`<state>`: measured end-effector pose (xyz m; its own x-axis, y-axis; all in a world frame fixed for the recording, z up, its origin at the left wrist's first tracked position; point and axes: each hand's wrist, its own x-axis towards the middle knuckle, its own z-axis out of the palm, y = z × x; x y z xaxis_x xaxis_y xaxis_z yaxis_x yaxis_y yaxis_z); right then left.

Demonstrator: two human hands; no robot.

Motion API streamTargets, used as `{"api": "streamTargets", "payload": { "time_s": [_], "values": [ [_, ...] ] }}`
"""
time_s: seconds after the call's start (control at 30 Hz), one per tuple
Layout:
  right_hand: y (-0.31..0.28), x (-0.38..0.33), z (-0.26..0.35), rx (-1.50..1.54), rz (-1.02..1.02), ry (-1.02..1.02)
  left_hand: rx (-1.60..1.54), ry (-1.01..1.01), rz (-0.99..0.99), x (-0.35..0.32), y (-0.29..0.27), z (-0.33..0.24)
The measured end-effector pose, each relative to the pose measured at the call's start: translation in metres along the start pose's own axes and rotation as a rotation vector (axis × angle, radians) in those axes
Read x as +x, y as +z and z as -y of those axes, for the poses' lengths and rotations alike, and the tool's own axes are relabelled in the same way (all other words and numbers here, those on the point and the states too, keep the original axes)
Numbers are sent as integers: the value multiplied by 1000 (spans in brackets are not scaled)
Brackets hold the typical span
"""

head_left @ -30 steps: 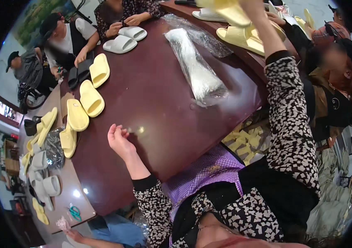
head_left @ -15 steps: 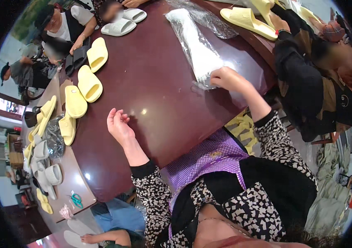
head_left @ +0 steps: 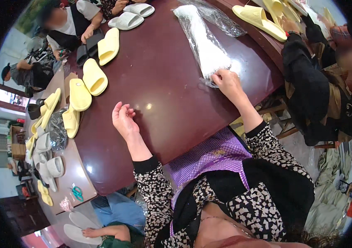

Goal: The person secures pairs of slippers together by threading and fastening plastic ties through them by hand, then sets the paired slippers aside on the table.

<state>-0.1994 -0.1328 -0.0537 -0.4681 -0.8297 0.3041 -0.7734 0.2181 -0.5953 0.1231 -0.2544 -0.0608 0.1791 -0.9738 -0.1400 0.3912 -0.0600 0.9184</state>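
My right hand is at the near end of a clear plastic bag holding a bundle of thin white strips. Its fingers are pinched together against the bundle's end; whatever is between the fingertips is too small to make out. My left hand hovers over the dark red table, palm partly turned up, fingers loosely bent and apart with nothing in them. To its left, several yellow slippers lie in a curved row along the table's edge.
Grey slippers and black slippers lie near a person at the far left. More yellow slippers are by a person at the right. A side table on the left bears slippers, a dark plastic bag and teal scissors.
The whole view has shifted slightly. My right hand has turned at the wrist, its fingers staying pinched at the strips' end. My left hand stays raised with little change.
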Motion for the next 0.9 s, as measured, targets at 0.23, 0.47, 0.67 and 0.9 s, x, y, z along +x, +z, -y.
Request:
{"api": "streamTargets", "payload": {
  "time_s": [0.23,0.47,0.67,0.9],
  "values": [
    [-8,-13,-11,6,-27,-4,27,13,34,3,-2,2],
    [-35,-50,-11,179,223,33,380,262,213,-22,22,17],
    [-42,-55,-9,443,392,148,661,849,790,-112,114,44],
    [-45,-45,-4,784,495,149,632,900,985,-118,138,75]
  ]
}}
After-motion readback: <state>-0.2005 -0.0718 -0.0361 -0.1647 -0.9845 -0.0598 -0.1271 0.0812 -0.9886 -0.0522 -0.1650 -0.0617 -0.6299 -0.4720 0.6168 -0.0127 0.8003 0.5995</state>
